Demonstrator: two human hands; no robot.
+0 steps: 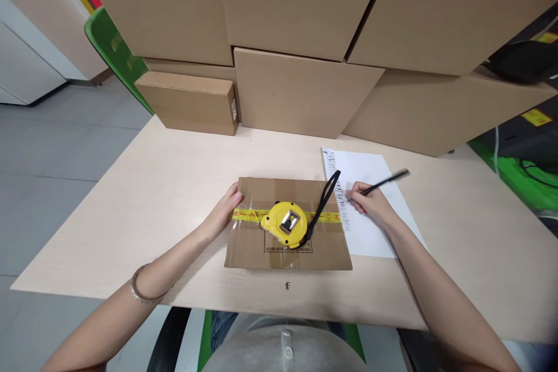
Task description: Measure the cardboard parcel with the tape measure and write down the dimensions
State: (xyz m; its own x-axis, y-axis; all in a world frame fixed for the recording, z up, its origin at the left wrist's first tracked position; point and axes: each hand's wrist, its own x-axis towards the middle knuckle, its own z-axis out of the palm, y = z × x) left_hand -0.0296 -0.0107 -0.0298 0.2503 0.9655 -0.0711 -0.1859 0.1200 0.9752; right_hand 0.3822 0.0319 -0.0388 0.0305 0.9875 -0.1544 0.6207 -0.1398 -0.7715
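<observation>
A yellow tape measure lies on a taped cardboard box between the hands, the left hand gripping the box's left edge. The right hand, well apart, pinches a black pen over a written sheet of paper; beyond both, large cartons line the desk.

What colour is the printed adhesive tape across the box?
The printed adhesive tape is yellow with reddish marks, best seen in the head view.
</observation>
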